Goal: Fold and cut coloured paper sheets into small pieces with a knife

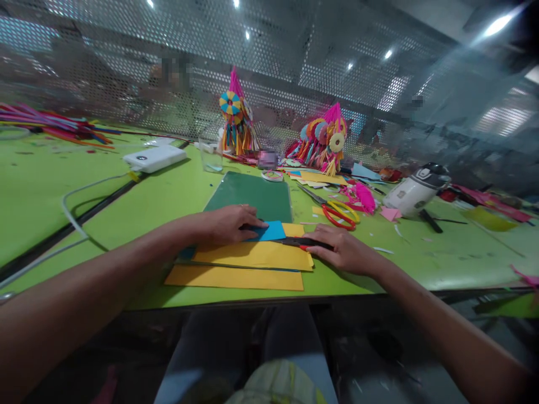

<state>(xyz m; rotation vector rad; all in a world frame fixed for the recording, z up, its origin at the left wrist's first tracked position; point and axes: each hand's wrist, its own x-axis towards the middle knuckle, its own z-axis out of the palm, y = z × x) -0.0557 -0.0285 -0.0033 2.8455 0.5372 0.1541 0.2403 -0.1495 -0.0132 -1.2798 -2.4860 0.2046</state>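
Note:
My left hand point(238, 223) lies on a small blue paper piece point(273, 230), its fingers stretched out and pressing it down. In my right hand point(343, 247) is a slim black tool with a red part point(301, 242), its narrow end pointing left along the paper's lower edge. Fingers partly cover this tool, so I cannot make out its exact kind. Beneath the blue piece and just in front of it lie yellow paper strips point(252, 255), with another yellow strip point(236, 278) nearer the table edge. A green mat point(252, 193) extends behind my left hand.
Scissors with red and yellow handles point(337, 213) lie beyond my right hand. A white power bank point(155, 158) with a cable rests at left, near a clear cup point(210, 157). Colourful tasselled ornaments point(238, 120) stand behind. A white kettle-like container point(415, 191) is at right.

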